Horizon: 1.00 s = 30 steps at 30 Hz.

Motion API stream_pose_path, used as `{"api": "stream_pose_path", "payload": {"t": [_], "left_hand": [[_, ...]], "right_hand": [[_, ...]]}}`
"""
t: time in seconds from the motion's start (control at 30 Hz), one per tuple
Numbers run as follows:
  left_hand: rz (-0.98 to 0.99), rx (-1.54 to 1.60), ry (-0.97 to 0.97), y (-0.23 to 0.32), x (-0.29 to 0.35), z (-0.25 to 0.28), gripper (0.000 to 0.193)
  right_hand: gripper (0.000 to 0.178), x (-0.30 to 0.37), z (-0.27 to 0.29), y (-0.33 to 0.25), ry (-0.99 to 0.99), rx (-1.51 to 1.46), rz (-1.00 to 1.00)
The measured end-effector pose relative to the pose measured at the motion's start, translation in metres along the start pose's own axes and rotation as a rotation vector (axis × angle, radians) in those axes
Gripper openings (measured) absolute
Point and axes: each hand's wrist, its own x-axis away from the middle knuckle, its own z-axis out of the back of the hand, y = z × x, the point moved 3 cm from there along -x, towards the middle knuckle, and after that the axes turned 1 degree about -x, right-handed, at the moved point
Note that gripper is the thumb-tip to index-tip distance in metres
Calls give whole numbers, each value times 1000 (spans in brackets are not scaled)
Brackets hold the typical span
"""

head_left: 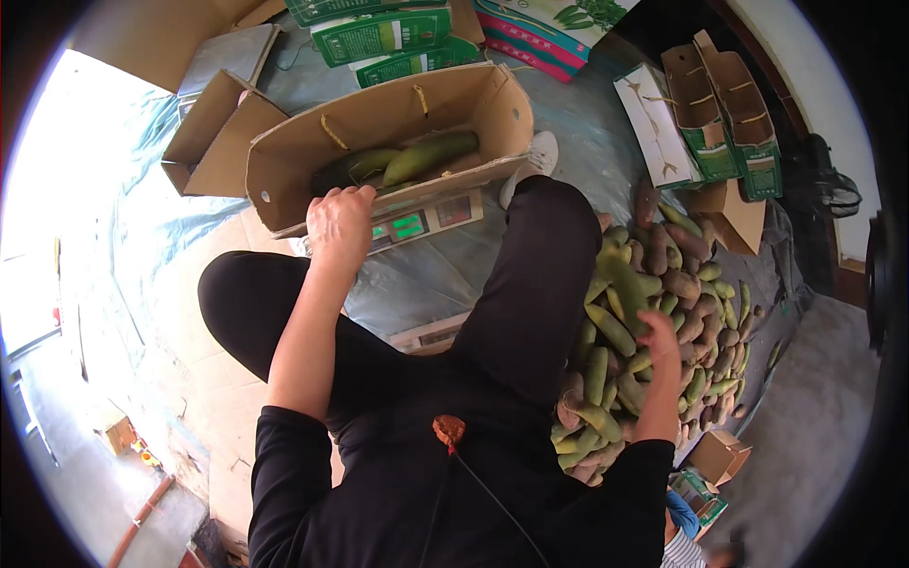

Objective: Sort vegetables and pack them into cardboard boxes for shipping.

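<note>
An open cardboard carton (pixel 388 118) with yellow cord handles rests on a scale (pixel 426 222) with a lit green display. Inside lie long green radishes (pixel 431 157). My left hand (pixel 339 225) has its fingers closed over the carton's near edge. To my right, my right hand (pixel 663 343) is at the pile, smeared by motion. Its fingers are against the lower end of a blurred green radish (pixel 620 284), which appears raised over the others. Green and reddish-brown roots (pixel 691 293) make up this pile.
Green printed cartons (pixel 383 36) and a pink-and-teal box (pixel 549 38) stand at the far side. A smaller open carton (pixel 222 133) is at the left. More opened cartons (pixel 720 114) stand far right, near a black fan (pixel 833 185). Another person's striped sleeve (pixel 684 549) shows bottom right.
</note>
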Motion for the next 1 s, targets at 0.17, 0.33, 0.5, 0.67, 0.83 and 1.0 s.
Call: {"api": "stream_pose_path", "payload": {"t": [0.17,0.33,0.5,0.67,0.83,1.0], "left_hand": [[-16,-4,16,3,-1,1,10],[-9,-28,14,3,1,1,11],[4,-114,-94,4,-3,-1,12],[31,-95,-154,12,-6,4,19],[-17,-36,-111,6,-1,-2,22],[8,-102,-160,3,-6,-6,23]], "right_hand": [[39,27,-19,-117,-199,46,468],[41,58,-89,-241,-411,297,712],[41,78,-189,-306,-672,508,917],[50,58,-255,-308,-477,1005,1151],[48,23,-196,-259,-300,624,1131],[37,-22,-68,-125,0,486,773]]}}
